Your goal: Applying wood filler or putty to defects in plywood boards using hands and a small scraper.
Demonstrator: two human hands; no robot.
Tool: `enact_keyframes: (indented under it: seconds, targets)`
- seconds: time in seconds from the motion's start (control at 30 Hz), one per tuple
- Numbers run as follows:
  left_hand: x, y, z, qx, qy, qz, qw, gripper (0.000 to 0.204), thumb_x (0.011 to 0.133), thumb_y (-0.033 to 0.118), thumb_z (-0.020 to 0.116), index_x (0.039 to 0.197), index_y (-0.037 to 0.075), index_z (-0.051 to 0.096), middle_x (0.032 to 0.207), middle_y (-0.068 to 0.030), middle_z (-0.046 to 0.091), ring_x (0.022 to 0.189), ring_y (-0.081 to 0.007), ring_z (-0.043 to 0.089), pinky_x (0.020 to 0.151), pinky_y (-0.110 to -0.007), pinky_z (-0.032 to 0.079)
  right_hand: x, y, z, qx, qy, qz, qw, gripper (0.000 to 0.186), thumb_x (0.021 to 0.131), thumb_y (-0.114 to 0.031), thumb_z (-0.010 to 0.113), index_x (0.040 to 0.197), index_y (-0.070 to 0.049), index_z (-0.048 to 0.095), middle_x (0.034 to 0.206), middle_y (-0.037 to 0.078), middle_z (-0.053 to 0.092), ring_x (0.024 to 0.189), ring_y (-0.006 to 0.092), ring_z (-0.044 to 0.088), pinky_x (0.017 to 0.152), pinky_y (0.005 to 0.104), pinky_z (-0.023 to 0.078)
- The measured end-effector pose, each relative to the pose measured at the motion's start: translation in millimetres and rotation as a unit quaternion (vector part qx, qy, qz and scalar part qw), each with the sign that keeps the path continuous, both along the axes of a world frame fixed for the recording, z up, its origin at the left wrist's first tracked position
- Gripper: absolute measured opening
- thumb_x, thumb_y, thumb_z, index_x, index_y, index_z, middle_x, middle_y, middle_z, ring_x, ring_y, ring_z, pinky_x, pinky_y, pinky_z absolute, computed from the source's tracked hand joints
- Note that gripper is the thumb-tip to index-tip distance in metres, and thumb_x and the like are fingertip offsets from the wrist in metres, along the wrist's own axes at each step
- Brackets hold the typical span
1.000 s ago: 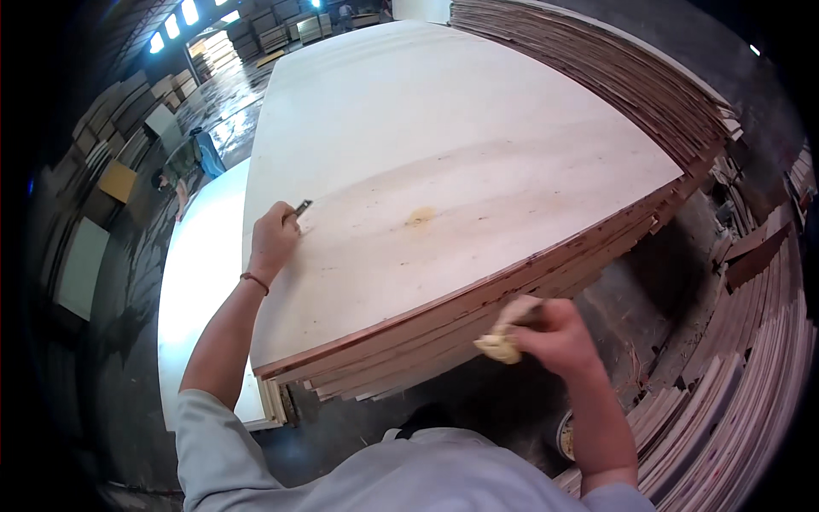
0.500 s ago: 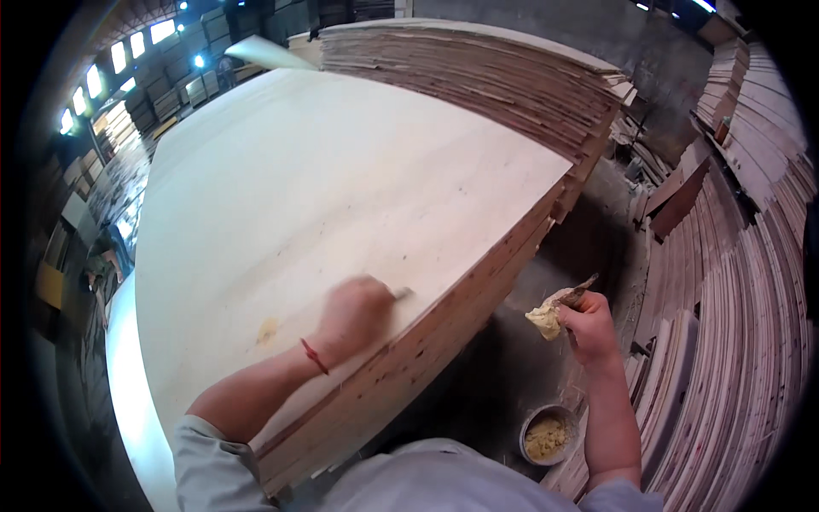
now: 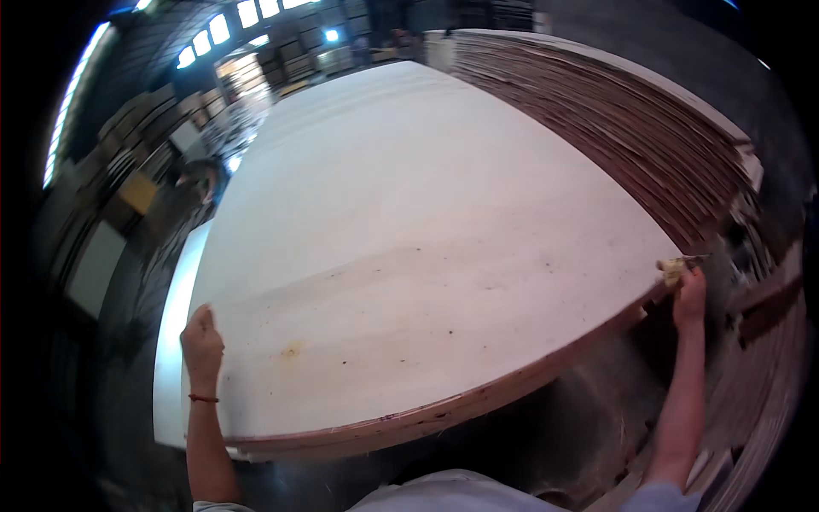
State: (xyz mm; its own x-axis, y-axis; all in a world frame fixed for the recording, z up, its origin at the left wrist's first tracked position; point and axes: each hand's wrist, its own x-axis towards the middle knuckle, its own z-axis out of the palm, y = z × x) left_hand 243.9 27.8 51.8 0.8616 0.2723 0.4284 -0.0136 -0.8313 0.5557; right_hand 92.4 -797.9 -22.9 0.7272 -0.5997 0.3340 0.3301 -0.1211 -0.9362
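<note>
A large pale wooden sheet (image 3: 435, 196) lies on a stack in front of me, marked with dark specks and a yellowish spot. My left hand (image 3: 202, 346) is closed at the sheet's left side near the front; what it holds is too small to make out. Out at the right front corner, my right hand (image 3: 688, 294) grips a flat blade (image 3: 695, 258) with a lump of pale yellow putty (image 3: 671, 271) on it.
Tall veneer stacks (image 3: 580, 111) stand behind at the right, more boards (image 3: 759, 392) at the lower right. Another bright sheet (image 3: 173, 341) lies along the left. Farther left are a crouching person (image 3: 198, 183) and leaning boards (image 3: 94, 269). A container rim shows at bottom right.
My left hand has moved from the front middle of the sheet to its left side. My right hand has risen to the right corner. The view has turned back leftward.
</note>
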Motion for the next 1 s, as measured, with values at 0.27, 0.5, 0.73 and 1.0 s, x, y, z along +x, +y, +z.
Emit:
enact_keyframes:
  seconds: [0.27, 0.5, 0.73, 1.0]
  targets:
    - [-120.9, 226.7, -113.7, 0.178, 0.218, 0.259, 0.924, 0.032, 0.103, 0.019, 0.044, 0.107, -0.005, 0.065, 0.097, -0.0276, 0.068, 0.094, -0.0475, 0.064, 0.082, -0.055, 0.050, 117.3, -162.4, -40.5, -0.101, 0.125, -0.142, 0.977, 0.029, 0.094, -0.022, 0.053, 0.108, 0.000, 0.065, 0.108, 0.008, 0.068, 0.096, 0.0182, 0.063, 0.084, 0.0347, 0.048]
    - [-137.7, 189.8, -108.7, 0.080, 0.113, 0.333, 0.933, 0.036, 0.103, 0.025, 0.045, 0.103, -0.003, 0.068, 0.101, -0.0268, 0.069, 0.097, -0.0460, 0.064, 0.084, -0.052, 0.049, 141.3, -138.7, -33.4, -0.260, 0.265, -0.263, 0.891, 0.036, 0.093, -0.027, 0.052, 0.104, 0.005, 0.062, 0.102, 0.015, 0.068, 0.095, 0.0275, 0.062, 0.086, 0.0439, 0.047]
    - [-108.5, 181.5, -94.5, 0.079, 0.085, 0.326, 0.938, 0.034, 0.102, 0.024, 0.047, 0.097, -0.005, 0.065, 0.097, -0.0287, 0.067, 0.094, -0.0478, 0.062, 0.081, -0.052, 0.048, 155.4, -264.6, -100.4, -0.160, 0.227, -0.154, 0.948, 0.028, 0.090, -0.019, 0.051, 0.096, 0.006, 0.061, 0.089, 0.011, 0.064, 0.082, 0.0222, 0.060, 0.078, 0.0390, 0.047]
    - [-109.1, 179.9, -86.9, 0.084, 0.067, 0.320, 0.941, 0.034, 0.102, 0.021, 0.046, 0.097, -0.009, 0.062, 0.095, -0.0310, 0.065, 0.093, -0.0489, 0.061, 0.079, -0.051, 0.047, 168.3, -264.2, -119.0, -0.071, 0.068, -0.224, 0.970, 0.008, 0.090, -0.011, 0.053, 0.089, -0.018, 0.051, 0.070, -0.008, 0.047, 0.052, 0.0049, 0.045, 0.044, 0.0237, 0.036]
